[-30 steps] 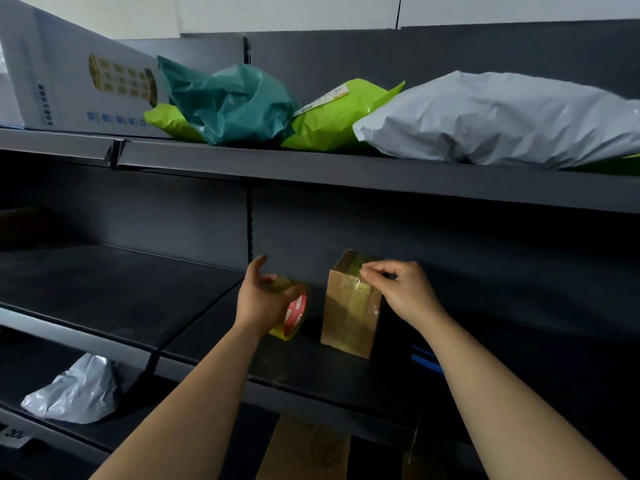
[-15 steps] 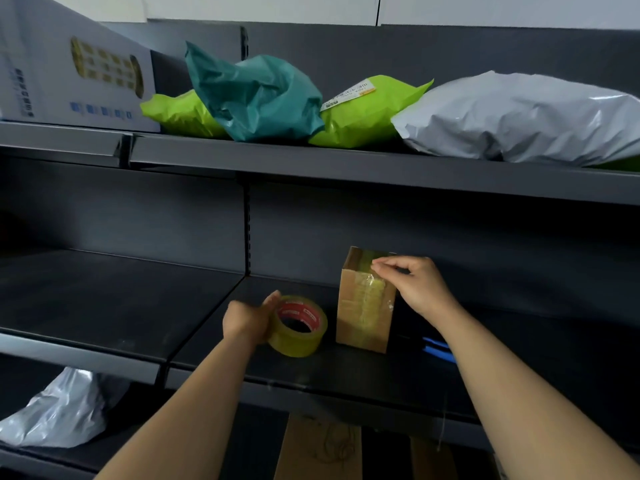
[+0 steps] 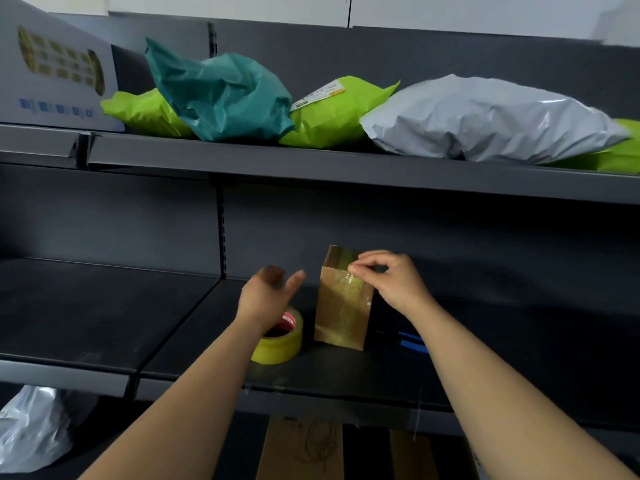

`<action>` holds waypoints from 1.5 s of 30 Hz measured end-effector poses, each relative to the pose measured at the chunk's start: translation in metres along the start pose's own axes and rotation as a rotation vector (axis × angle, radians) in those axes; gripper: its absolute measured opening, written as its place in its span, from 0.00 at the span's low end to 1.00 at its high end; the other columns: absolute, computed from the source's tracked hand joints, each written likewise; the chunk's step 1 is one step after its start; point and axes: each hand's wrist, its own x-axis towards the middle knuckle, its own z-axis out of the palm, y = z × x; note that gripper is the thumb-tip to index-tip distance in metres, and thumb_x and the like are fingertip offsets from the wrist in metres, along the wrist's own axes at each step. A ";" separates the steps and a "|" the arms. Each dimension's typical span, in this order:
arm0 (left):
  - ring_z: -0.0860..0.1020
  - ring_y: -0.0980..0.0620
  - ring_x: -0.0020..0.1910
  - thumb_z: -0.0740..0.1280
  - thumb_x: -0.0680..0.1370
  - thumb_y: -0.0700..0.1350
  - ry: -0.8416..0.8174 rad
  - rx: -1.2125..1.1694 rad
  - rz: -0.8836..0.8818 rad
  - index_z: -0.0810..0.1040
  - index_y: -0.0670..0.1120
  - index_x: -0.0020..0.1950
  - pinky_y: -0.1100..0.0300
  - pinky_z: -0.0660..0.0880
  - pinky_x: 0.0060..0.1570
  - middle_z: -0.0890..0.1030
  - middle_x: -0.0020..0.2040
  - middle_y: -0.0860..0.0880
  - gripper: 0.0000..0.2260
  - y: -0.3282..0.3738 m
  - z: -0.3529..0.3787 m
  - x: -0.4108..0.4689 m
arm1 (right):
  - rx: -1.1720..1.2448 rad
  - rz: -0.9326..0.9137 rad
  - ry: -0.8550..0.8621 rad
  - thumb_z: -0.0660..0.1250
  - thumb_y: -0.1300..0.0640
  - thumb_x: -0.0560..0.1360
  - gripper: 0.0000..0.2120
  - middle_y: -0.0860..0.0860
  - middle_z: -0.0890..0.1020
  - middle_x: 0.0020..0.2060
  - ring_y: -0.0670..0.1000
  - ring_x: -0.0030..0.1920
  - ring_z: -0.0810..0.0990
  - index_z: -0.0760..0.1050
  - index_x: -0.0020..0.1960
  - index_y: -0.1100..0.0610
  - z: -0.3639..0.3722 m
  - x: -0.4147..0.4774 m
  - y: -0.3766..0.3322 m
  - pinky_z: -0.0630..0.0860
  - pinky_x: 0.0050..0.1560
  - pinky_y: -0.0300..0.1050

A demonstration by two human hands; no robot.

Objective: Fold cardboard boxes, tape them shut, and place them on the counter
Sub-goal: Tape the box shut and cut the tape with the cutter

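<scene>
as right hand (image 3: 394,285) pinches box (image 3: 341,313), tape (image 3: 280,344) lies beside.

**Room around the box**

Left of the box (image 3: 343,306) I see the tape roll (image 3: 277,344) just beside it, with bare shelf (image 3: 194,341) beyond. Right of the box, a blue-striped item (image 3: 412,341) lies near. Above the box, the upper shelf (image 3: 311,168) caps my reach.

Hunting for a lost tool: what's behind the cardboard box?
Only blue strips show, poking out right of the cardboard box. The box hides the rest, so what they are cannot be told.
</scene>
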 end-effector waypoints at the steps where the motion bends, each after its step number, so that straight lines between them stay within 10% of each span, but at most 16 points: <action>1: 0.78 0.47 0.60 0.65 0.75 0.63 -0.047 -0.082 0.032 0.76 0.44 0.65 0.61 0.70 0.49 0.80 0.60 0.47 0.27 0.011 0.006 -0.001 | -0.007 -0.013 -0.001 0.75 0.54 0.70 0.04 0.43 0.81 0.49 0.38 0.52 0.77 0.84 0.45 0.50 0.000 0.000 0.001 0.66 0.49 0.25; 13: 0.77 0.53 0.62 0.73 0.71 0.57 -0.130 -0.141 0.220 0.70 0.48 0.73 0.58 0.76 0.60 0.78 0.65 0.49 0.33 0.033 0.035 0.003 | -0.029 -0.086 -0.063 0.77 0.58 0.69 0.12 0.41 0.79 0.55 0.31 0.57 0.72 0.83 0.51 0.49 -0.004 -0.002 0.020 0.61 0.51 0.17; 20: 0.74 0.50 0.65 0.71 0.76 0.42 -0.278 -0.249 0.184 0.61 0.59 0.77 0.51 0.74 0.64 0.73 0.67 0.50 0.34 0.023 0.033 0.000 | 0.262 0.106 -0.077 0.67 0.63 0.75 0.18 0.45 0.74 0.67 0.42 0.67 0.68 0.78 0.62 0.49 -0.012 -0.009 0.021 0.64 0.63 0.32; 25: 0.78 0.53 0.57 0.64 0.79 0.54 -0.297 -0.473 0.066 0.69 0.59 0.71 0.47 0.77 0.60 0.77 0.61 0.51 0.20 0.042 0.033 -0.006 | 0.464 0.443 -0.067 0.53 0.50 0.83 0.19 0.51 0.71 0.70 0.52 0.72 0.66 0.68 0.71 0.53 -0.011 -0.022 0.024 0.58 0.74 0.51; 30: 0.77 0.43 0.57 0.60 0.82 0.52 -0.283 -0.588 -0.081 0.73 0.55 0.65 0.39 0.79 0.51 0.75 0.58 0.48 0.12 0.041 0.026 -0.011 | 0.437 0.350 -0.164 0.47 0.50 0.84 0.22 0.51 0.74 0.69 0.50 0.70 0.69 0.72 0.69 0.56 -0.013 -0.024 0.013 0.57 0.73 0.48; 37: 0.75 0.44 0.61 0.56 0.82 0.33 -0.267 -0.436 -0.190 0.73 0.50 0.68 0.60 0.80 0.44 0.74 0.65 0.46 0.19 -0.001 0.017 -0.016 | 0.232 0.461 -0.194 0.48 0.46 0.84 0.22 0.51 0.71 0.70 0.51 0.71 0.67 0.75 0.67 0.51 -0.024 -0.033 0.022 0.56 0.72 0.51; 45: 0.74 0.43 0.62 0.55 0.82 0.58 -0.239 -0.287 -0.248 0.72 0.49 0.67 0.44 0.70 0.66 0.76 0.62 0.45 0.20 0.024 0.021 -0.021 | 0.340 0.525 -0.141 0.47 0.46 0.84 0.24 0.53 0.75 0.57 0.46 0.51 0.73 0.73 0.68 0.57 -0.029 -0.035 0.023 0.66 0.61 0.44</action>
